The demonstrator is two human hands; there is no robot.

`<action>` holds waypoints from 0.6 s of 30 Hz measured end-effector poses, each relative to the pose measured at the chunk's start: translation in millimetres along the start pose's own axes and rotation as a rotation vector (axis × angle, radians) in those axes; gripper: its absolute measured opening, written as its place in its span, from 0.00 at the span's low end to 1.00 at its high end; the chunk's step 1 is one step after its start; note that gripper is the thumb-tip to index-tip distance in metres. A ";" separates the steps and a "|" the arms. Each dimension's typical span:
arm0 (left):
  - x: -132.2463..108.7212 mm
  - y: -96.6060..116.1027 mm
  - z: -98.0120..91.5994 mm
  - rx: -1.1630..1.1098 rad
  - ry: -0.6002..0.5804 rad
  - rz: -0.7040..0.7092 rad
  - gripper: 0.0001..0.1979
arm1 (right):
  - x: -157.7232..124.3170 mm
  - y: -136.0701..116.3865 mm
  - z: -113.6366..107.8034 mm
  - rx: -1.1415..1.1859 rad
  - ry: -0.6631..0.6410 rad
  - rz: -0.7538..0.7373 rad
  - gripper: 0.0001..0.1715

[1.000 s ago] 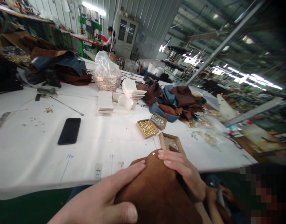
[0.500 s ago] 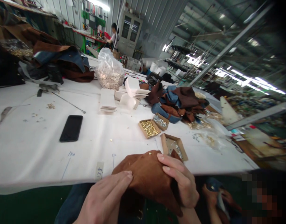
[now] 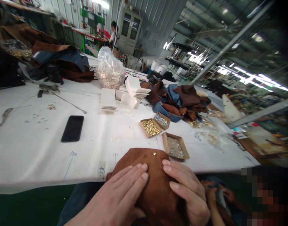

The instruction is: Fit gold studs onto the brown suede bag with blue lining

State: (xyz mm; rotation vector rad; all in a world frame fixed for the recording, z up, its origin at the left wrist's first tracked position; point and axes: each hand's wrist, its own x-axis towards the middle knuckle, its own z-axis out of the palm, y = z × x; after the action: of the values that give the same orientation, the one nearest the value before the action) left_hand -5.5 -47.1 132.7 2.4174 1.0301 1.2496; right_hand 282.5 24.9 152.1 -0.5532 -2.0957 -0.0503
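Note:
A brown suede-like piece [image 3: 155, 191] with a small gold stud [image 3: 154, 154] near its far edge lies over the front edge of the table, bunched between my hands. My left hand [image 3: 120, 191] holds it from the left, its fingers stretched together across the top. On the right side my right hand [image 3: 188, 188] grips it, fingertips on top just below the stud; the thumb is hidden. Just beyond the piece stands a shallow cardboard tray [image 3: 166, 144] of silver bits. Behind that are a box of gold studs [image 3: 150, 128] and a box of silver pieces [image 3: 161, 120].
On the white table [image 3: 94, 131] lie a black phone [image 3: 72, 128], white card stacks [image 3: 108, 99] and a plastic bag of small parts [image 3: 110, 70]. Brown and blue pieces [image 3: 181, 100] are heaped at the back right. Another person's hands [image 3: 213, 194] hold a piece at lower right.
My left hand has slid right and up over the brown piece. The piece now lies flatter and its dangling corner at the right no longer shows. My right hand has shifted slightly right and down.

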 end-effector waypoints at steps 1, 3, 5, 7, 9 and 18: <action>1.7 1.5 0.4 -0.013 -0.025 0.004 0.44 | -1.1 -1.9 -1.5 0.001 0.010 -0.001 0.24; 2.6 3.9 1.6 -0.011 -0.074 0.000 0.43 | -1.6 -5.4 -3.7 -0.001 0.002 -0.007 0.24; 0.7 5.2 1.7 0.017 -0.100 -0.002 0.39 | -0.1 -7.7 -5.2 -0.009 -0.044 -0.032 0.22; -2.0 6.1 0.4 0.039 -0.100 0.012 0.39 | 2.1 -8.6 -6.6 -0.029 -0.091 -0.063 0.20; -3.1 7.7 -1.5 0.061 -0.089 0.025 0.39 | 4.1 -8.6 -8.5 -0.047 -0.130 -0.097 0.17; 5.4 15.6 -11.6 0.107 -0.115 0.024 0.33 | 16.3 -18.0 -22.4 -0.118 -0.182 -0.121 0.14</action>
State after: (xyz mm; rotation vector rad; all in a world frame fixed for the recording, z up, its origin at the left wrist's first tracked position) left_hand -5.0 -56.0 150.7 2.5550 1.0639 1.0745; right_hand 285.5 9.2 181.0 -0.5166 -2.3135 -0.2005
